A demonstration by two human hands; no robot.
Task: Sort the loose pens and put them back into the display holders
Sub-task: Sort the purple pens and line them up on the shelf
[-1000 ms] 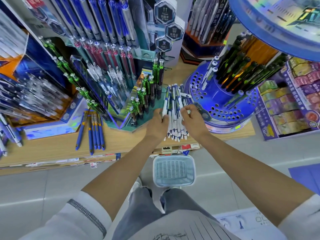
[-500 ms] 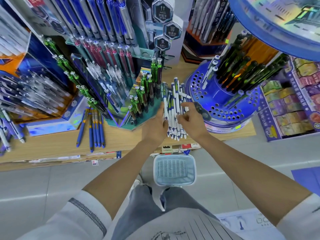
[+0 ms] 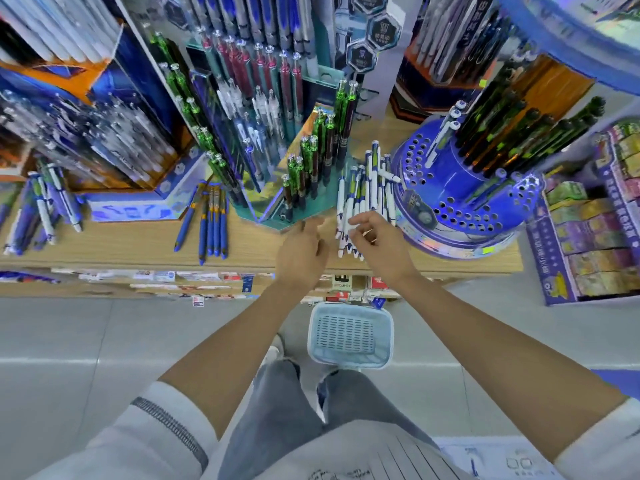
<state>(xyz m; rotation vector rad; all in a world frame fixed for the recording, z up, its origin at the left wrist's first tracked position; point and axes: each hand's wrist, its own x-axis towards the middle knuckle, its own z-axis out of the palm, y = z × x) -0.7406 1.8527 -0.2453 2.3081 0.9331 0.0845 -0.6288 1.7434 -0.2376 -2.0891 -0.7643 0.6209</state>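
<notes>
A bundle of white-and-blue pens (image 3: 367,197) lies on the wooden shelf (image 3: 121,244), between a teal tiered display (image 3: 273,211) and a round blue holder (image 3: 464,220) full of holes. My right hand (image 3: 379,245) hovers over the near ends of these pens, fingers spread and curled, fingertips touching them. My left hand (image 3: 303,252) is just left of the bundle, open and apart from it. Several loose blue pens (image 3: 212,223) lie further left on the shelf. The round holder has a few white pens (image 3: 445,138) and many black ones standing in it.
A light blue basket (image 3: 350,336) stands on the floor below the shelf edge. More blue-and-white pens (image 3: 45,209) lie at the far left. Tall pen displays fill the back. Stacked coloured boxes (image 3: 588,237) stand at the right.
Both hands held the white pen bundle together; now the left hand has let go and drawn back left, the right hand's fingers have spread open, and the bundle rests on the shelf.
</notes>
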